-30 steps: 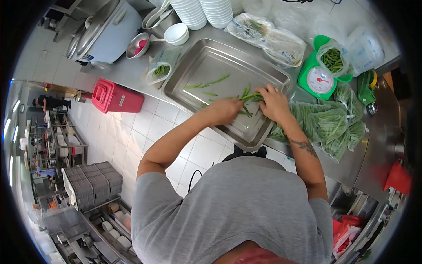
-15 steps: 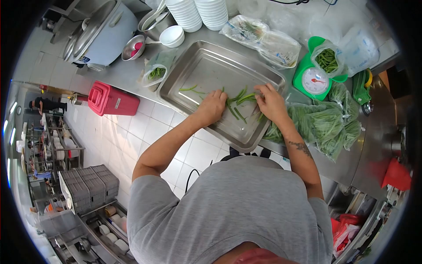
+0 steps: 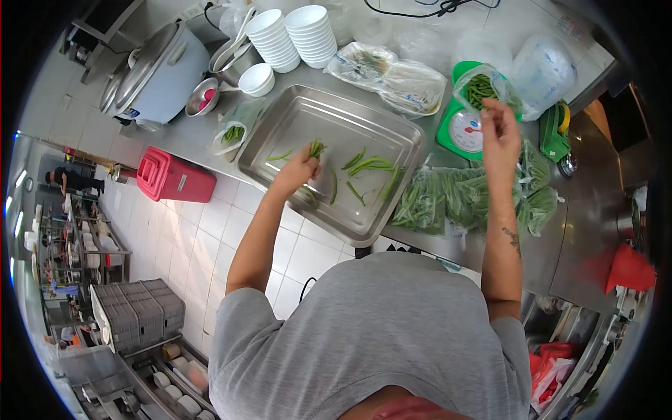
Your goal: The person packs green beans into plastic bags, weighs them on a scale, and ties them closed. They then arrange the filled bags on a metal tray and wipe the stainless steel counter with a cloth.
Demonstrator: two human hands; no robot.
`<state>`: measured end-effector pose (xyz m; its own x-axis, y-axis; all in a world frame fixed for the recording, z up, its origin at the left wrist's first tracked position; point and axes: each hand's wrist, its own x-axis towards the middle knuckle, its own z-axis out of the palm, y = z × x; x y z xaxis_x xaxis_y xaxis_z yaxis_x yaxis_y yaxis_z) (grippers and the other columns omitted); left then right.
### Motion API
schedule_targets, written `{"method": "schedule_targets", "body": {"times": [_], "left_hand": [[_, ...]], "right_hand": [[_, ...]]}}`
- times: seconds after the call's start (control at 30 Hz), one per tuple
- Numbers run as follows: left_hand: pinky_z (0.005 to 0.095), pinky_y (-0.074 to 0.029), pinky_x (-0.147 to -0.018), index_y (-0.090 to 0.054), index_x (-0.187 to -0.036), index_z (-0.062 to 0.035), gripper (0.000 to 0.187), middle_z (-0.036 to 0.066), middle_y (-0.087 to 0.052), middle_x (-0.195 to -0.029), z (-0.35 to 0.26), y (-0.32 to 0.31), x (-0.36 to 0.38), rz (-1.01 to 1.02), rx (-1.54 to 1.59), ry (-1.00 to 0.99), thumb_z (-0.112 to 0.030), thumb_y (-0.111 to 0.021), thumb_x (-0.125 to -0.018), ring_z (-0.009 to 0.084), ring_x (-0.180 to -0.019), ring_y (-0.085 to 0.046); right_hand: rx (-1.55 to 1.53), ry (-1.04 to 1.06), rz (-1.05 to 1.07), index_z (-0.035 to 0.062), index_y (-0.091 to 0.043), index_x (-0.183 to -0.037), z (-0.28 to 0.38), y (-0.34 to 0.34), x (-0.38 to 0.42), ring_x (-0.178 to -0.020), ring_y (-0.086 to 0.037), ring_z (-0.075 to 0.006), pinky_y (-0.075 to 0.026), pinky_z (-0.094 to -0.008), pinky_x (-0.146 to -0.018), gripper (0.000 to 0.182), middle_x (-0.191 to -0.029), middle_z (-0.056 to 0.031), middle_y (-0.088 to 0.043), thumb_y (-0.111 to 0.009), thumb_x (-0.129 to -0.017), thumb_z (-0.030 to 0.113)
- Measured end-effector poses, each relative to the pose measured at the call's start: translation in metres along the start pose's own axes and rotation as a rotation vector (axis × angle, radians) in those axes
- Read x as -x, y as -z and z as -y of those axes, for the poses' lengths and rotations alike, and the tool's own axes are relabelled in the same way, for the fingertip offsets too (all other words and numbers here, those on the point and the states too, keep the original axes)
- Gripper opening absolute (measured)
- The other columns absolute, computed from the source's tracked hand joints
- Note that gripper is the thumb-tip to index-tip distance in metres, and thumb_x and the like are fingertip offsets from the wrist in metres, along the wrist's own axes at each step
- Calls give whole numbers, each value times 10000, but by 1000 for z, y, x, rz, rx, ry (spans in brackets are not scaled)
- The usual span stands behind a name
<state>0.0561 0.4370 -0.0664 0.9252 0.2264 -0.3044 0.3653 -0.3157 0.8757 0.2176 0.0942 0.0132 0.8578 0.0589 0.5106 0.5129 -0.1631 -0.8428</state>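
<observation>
My left hand [image 3: 299,169] is closed around a small bunch of green bean pieces [image 3: 317,148], raised at the left of a metal tray [image 3: 308,105]. Several loose green beans [image 3: 371,164] lie on the tray floor to its right. My right hand [image 3: 501,126] is up at the plastic bag of cut green beans [image 3: 480,89], which rests on a green dial scale [image 3: 466,131]. Its fingers are curled together near the bag's opening; whatever is between them is hidden. Bagged long green beans [image 3: 448,196] lie below the scale.
Stacked white bowls [image 3: 269,38], a wrapped plastic package [image 3: 392,77] and a second bag of cut beans [image 3: 233,133] surround the tray. A large cooker [image 3: 164,77] stands at the left end of the counter. On the floor is a red bin [image 3: 175,175].
My right hand has gone from the tray up to the bag on the scale. My left hand has shifted left, now with a bunch of bean pieces in it. The view has shifted slightly.
</observation>
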Motion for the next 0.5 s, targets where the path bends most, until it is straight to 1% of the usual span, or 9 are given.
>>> {"method": "schedule_targets", "body": {"times": [0.07, 0.1, 0.13, 0.17, 0.23, 0.27, 0.3, 0.37, 0.5], "left_hand": [[257, -433, -587, -519, -1173, 63, 369, 47, -519, -744, 15, 8, -3, 130, 117, 48, -25, -432, -825, 132, -631, -499], [260, -414, -567, -556, -1107, 77, 329, 54, -512, -754, 21, 4, -3, 131, 279, 74, -2, -445, -807, 133, -615, -473], [259, -406, -561, -551, -1098, 85, 324, 59, -512, -762, 16, 3, 0, 116, 409, 89, 4, -448, -803, 132, -613, -468], [257, -397, -555, -546, -1090, 92, 318, 64, -513, -770, 11, 2, 3, 102, 538, 105, 9, -451, -798, 132, -611, -464], [249, -375, -543, -529, -1065, 115, 304, 80, -519, -809, 1, 1, 7, 109, 784, 78, 22, -463, -783, 131, -610, -451], [249, -372, -540, -524, -1070, 114, 305, 81, -520, -817, -5, -2, 8, 146, 771, 87, 20, -463, -786, 131, -613, -449], [248, -369, -538, -519, -1074, 114, 306, 83, -520, -825, -15, -8, 10, 183, 759, 94, 17, -462, -789, 131, -615, -448], [259, -384, -556, -514, -1088, 86, 286, 53, -527, -783, -38, -22, 11, 266, 805, 54, 16, -473, -814, 130, -612, -465], [242, -368, -541, -496, -1103, 64, 282, 66, -518, -849, -118, -66, -4, 237, 726, -244, -21, -474, -836, 129, -633, -450]], "right_hand": [[79, 19, -49, 43, -581, -1095, 13, 8, -18, -680, -469, -79, -426, -227, -623, 299, -869, -10, -524, -669, -835, 163], [135, -8, -53, 44, -565, -1120, 22, 9, -26, -678, -467, -83, -427, -229, -622, 360, -892, -22, -519, -693, -816, 190], [191, -35, -60, 45, -549, -1145, 24, 9, -33, -676, -465, -87, -428, -231, -621, 422, -916, -33, -513, -717, -797, 217], [205, -32, -11, 37, -518, -1176, 21, 9, -42, -689, -525, -153, -459, -287, -636, 536, -988, -99, -530, -737, -760, 294], [442, 137, -70, 24, -518, -1158, 16, 1, -56, -718, -563, -222, -473, -336, -652, 529, -1018, -143, -539, -724, -762, 309], [561, 225, -99, 18, -519, -1149, 17, -3, -61, -733, -583, -257, -480, -361, -661, 527, -1033, -165, -544, -717, -763, 317], [593, 203, -120, 16, -542, -1094, 22, -6, -64, -762, -603, -323, -485, -401, -687, 441, -998, -186, -584, -679, -774, 286], [561, 97, -29, 15, -568, -1033, 10, -3, -76, -737, -608, -305, -486, -388, -683, 353, -906, -157, -613, -655, -776, 239], [460, -7, 9, 5, -604, -901, 3, 4, -83, -692, -616, -256, -484, -365, -666, 215, -735, -106, -629, -616, -776, 179]]}}
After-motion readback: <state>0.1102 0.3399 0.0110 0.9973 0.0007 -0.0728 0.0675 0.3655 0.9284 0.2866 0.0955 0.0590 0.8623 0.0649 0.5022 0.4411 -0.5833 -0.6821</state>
